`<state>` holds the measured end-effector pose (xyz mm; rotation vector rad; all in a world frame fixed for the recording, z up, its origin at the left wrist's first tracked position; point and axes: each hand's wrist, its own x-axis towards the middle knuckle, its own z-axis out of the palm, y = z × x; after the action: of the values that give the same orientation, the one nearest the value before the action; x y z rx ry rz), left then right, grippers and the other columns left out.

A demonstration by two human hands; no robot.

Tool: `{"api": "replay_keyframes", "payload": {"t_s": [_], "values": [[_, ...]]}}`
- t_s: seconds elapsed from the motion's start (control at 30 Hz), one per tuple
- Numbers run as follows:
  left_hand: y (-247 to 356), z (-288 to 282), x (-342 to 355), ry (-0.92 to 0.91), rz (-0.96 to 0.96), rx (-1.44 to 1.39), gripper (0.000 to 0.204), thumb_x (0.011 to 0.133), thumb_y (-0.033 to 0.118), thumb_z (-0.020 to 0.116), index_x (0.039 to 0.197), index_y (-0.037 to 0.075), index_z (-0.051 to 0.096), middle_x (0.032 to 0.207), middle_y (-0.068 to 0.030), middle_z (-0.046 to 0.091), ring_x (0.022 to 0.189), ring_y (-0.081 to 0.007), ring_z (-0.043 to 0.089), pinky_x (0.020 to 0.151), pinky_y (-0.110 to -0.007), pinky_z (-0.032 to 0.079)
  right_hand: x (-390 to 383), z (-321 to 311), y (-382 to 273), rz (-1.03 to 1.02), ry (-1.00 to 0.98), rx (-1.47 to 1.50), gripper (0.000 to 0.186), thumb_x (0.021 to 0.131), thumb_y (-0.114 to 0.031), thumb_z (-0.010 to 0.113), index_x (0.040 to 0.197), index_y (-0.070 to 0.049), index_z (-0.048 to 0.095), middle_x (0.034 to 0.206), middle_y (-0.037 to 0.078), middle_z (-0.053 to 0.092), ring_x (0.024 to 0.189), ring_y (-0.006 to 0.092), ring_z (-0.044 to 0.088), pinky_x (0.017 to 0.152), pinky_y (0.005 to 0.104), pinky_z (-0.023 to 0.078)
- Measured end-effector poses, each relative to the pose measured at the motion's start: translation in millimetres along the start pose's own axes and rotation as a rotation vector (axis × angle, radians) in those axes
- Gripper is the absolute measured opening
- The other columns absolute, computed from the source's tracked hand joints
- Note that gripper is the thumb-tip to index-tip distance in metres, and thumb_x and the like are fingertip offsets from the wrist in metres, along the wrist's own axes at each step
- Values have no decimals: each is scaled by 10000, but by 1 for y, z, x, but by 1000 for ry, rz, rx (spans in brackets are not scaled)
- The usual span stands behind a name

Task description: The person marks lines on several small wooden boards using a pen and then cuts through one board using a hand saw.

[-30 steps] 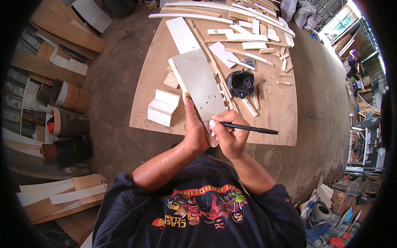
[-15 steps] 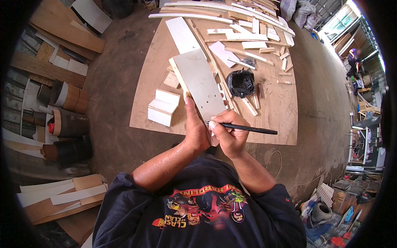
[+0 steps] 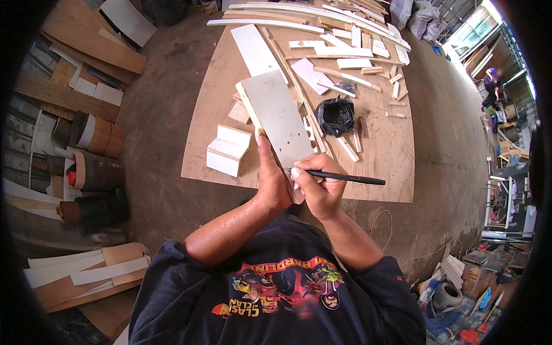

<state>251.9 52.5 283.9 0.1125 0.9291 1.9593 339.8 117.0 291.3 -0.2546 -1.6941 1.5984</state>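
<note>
My left hand (image 3: 271, 179) grips the long edge of a pale grey board (image 3: 270, 112) with light wooden edges, held slanting in front of my body; several small dark holes show in its lower half. My right hand (image 3: 320, 192) is closed on a long black pen (image 3: 361, 179), its fingertips and the pen's tip at the board's lower part; the exact point of contact is hidden by my fingers. A white angled wooden piece (image 3: 223, 159) lies on the plywood worktop (image 3: 379, 172) left of the board, and a black plastic bag (image 3: 335, 117) sits to the right of it.
Many white and bare wood strips (image 3: 351, 50) cover the worktop's far part. Rolls of sheet material (image 3: 98, 172) and boards (image 3: 100, 273) are at my left. At the far right a person (image 3: 491, 89) is among stacked materials. A thin cord (image 3: 391, 230) lies on the floor.
</note>
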Motion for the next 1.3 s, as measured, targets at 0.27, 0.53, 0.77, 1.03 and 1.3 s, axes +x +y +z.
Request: {"api": "replay_keyframes", "payload": {"t_s": [0.27,0.53,0.77,1.03,1.3], "values": [[4,2,-1,-7,-10,22,1072,883,898,158,1454,42,457,1312,-154,613,1200,-288,613,1041,-428,499,1,0,1,35,18,17,58,902,58,657,920,21,616,747,73,656,550,48,560,481,196,424],[0,1,1,4,-8,-6,1037,898,883,184,1455,51,451,1310,-154,613,1197,-293,615,1042,-434,498,-1,-3,5,30,16,-24,66,906,52,654,928,17,602,748,73,656,553,49,559,482,198,432],[2,4,0,-17,-14,0,1008,912,868,187,1453,58,449,1324,-150,596,1207,-286,603,1042,-440,497,-2,-6,8,46,18,-11,71,909,45,659,930,15,599,745,74,658,552,47,560,481,197,434],[-1,4,2,-22,-4,-10,970,928,850,193,1449,70,441,1287,-143,605,1190,-282,612,1017,-433,516,-2,-5,4,106,76,5,46,900,7,699,892,16,654,712,11,635,611,12,548,512,186,412],[-4,4,4,-28,9,-20,966,934,843,185,1451,68,441,1300,-146,605,1194,-286,611,1035,-436,504,-1,-10,9,48,29,-35,67,915,38,658,929,6,601,722,63,652,548,44,557,478,195,428]]}}
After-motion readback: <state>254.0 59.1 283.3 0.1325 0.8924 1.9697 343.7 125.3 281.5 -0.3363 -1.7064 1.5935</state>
